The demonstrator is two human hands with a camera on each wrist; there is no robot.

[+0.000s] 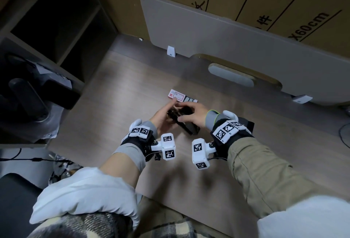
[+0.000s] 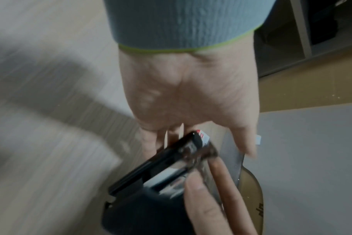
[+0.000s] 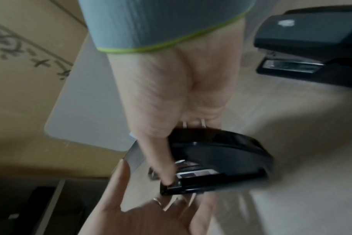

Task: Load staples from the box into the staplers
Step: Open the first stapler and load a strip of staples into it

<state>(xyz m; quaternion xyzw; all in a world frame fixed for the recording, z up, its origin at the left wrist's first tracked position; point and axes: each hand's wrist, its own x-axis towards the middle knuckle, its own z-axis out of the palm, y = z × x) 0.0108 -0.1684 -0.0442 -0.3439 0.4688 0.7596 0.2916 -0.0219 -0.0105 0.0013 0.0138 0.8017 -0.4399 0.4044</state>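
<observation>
A black stapler [image 1: 180, 113] is held just above the wooden desk [image 1: 132, 89] between both hands. My right hand [image 1: 191, 112] grips it from above; in the right wrist view the thumb presses near the metal front of the stapler [image 3: 221, 159]. My left hand [image 1: 166, 110] lies beneath with straight fingers, its palm [image 3: 141, 214] open. The stapler's [image 2: 161, 167] metal staple channel shows in the left wrist view. A second black stapler [image 1: 189, 128] [image 3: 311, 47] lies on the desk by my right wrist. The red-and-white staple box [image 1: 176, 95] [image 2: 203, 136] lies just beyond the hands, its tray slid out.
A grey divider panel [image 1: 227, 38] stands along the desk's far edge, with a large cardboard box [image 1: 284, 0] behind it. Dark shelves [image 1: 56, 19] and black equipment [image 1: 28, 95] sit to the left. Bare desk lies right of the hands.
</observation>
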